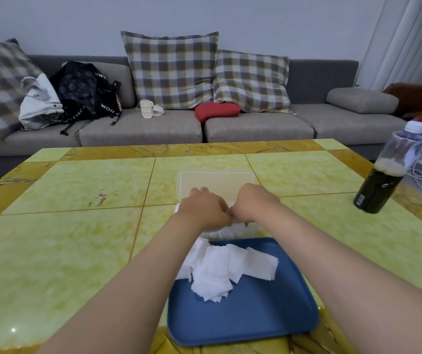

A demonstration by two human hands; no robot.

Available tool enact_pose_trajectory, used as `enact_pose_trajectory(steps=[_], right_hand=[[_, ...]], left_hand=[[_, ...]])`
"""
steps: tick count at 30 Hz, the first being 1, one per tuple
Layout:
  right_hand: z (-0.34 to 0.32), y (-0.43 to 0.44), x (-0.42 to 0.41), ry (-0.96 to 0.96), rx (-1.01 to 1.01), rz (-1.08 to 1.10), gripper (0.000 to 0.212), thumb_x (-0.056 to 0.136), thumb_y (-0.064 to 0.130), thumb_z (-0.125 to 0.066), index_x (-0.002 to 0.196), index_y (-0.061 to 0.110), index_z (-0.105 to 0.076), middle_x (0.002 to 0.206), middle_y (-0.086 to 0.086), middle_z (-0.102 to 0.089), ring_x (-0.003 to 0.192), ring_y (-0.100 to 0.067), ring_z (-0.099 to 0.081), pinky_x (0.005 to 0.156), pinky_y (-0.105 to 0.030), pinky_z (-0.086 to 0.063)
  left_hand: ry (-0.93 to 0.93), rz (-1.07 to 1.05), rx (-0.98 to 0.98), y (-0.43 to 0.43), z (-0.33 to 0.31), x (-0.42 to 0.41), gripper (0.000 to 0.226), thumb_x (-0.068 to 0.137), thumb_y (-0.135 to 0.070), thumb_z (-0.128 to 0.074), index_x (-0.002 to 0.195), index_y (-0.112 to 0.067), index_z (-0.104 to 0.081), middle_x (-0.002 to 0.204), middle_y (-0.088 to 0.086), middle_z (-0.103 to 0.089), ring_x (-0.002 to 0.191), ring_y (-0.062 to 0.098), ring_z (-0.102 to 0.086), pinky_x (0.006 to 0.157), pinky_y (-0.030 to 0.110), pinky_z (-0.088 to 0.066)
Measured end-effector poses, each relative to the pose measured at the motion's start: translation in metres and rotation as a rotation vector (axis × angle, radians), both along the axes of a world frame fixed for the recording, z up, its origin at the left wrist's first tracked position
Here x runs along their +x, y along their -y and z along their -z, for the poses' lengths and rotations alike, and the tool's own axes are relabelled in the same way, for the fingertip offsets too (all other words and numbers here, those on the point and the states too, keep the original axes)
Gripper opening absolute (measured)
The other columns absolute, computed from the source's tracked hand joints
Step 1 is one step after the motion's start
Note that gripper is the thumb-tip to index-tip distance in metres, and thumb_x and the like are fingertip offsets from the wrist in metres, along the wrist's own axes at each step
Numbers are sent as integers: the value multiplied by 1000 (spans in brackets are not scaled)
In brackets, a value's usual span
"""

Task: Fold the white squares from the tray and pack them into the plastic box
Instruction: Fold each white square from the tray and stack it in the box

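Head view. Both hands meet over the open plastic box (252,229), which stands on the bench (77,238) just beyond the blue tray (243,318), its clear lid (215,178) laid back on the far side. The left hand (204,209) and right hand (254,203) show their backs to the camera, knuckles touching, fingers curled downward into the box. What each grip closes on is hidden beneath the hands, so it cannot be told whether either holds a square. White material (231,230) shows inside the box under the wrists, which suggests that some squares are already packed. A loose, overlapping pile of white squares (220,272) lies unfolded at the far end of the tray, with one edge spilling over the rim towards the box. The task therefore appears partly done, with a fair number of squares left to fold and pack. A dark bottle (381,180) stands well apart at the right; a sofa (255,129) lies beyond.
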State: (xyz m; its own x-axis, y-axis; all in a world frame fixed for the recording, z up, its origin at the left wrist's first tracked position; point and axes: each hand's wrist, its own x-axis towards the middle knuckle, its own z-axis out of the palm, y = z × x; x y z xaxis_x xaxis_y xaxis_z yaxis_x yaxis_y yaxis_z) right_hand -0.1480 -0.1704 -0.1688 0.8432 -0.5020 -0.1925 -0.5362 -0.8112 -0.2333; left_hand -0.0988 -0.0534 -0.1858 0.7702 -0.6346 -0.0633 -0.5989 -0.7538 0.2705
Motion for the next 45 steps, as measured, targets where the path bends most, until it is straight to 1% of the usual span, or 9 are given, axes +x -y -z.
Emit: enact_pose_trajectory(steps=[8, 14, 17, 20, 25, 32, 37, 40, 45], right_hand=[[7, 24, -25, 260, -15, -17, 20, 83, 30, -69, 76, 13, -75, 79, -2, -75, 72, -23, -69, 61, -34, -58], [18, 27, -53, 252, -165, -375, 30, 94, 21, -47, 67, 14, -59, 71, -4, -61, 82, -29, -56, 71, -42, -50], [17, 25, -61, 178, -269, -431, 30, 101, 28, -41, 113, 24, -69, 129, 1, -60, 127, -27, -46, 103, -41, -37], [20, 23, -67, 82, -221, -534, 58, 105, 33, -33, 160, 22, -19, 169, 0, -11, 155, -18, -4, 123, -40, -7], [28, 21, -73, -64, -223, -613, 70, 105, 45, -30, 161, 24, 6, 168, 4, 13, 153, -10, 15, 125, -41, 7], [27, 28, -73, 19, -78, -554, 64, 105, 29, -38, 162, 23, -8, 169, 3, 1, 155, -12, 5, 125, -40, 0], [5, 34, -88, 322, -67, -404, 29, 96, 19, -51, 119, 28, -66, 120, 10, -61, 114, -15, -57, 91, -30, -47], [-1, 28, -98, 160, -81, -366, 18, 89, 31, -59, 97, 29, -75, 89, 16, -66, 87, -12, -63, 71, -28, -51], [16, 18, -105, -70, -175, -329, 39, 75, 51, -75, 103, 23, -73, 98, 6, -71, 90, -18, -66, 71, -30, -51]], left_hand=[[239, 119, -163, -35, 13, -10, 46, 96, -40, -52, 140, -27, -53, 144, -3, -46, 132, 18, -38, 108, 36, -37], [128, 244, 59, -33, 28, -30, 72, 101, -55, -33, 161, -22, -10, 169, -2, 0, 155, 15, 6, 124, 38, 3], [96, 266, 64, -27, 30, -32, 75, 102, -55, -32, 161, -22, 0, 168, -2, 10, 154, 13, 15, 124, 37, 9], [152, 221, 54, -27, 31, -28, 78, 100, -60, -32, 161, -25, 3, 167, -2, 17, 153, 14, 18, 124, 39, 10], [192, 56, 181, -40, 36, -21, 86, 93, -72, -25, 160, -27, 6, 167, 1, 19, 154, 20, 18, 124, 49, 10], [120, 104, 166, -25, 34, -27, 86, 97, -65, -27, 159, -19, 10, 167, 4, 19, 153, 19, 18, 125, 44, 8], [98, 77, 116, -22, 27, -36, 78, 101, -61, -25, 160, -21, 6, 167, 3, 16, 154, 20, 16, 125, 45, 5], [221, 108, -81, -27, 18, -45, 66, 101, -49, -41, 159, -25, -19, 167, 0, -12, 154, 22, -8, 123, 41, -15], [79, 147, -220, -30, 2, -69, 30, 96, -35, -54, 122, -29, -66, 119, -10, -60, 115, 11, -52, 93, 32, -49]])
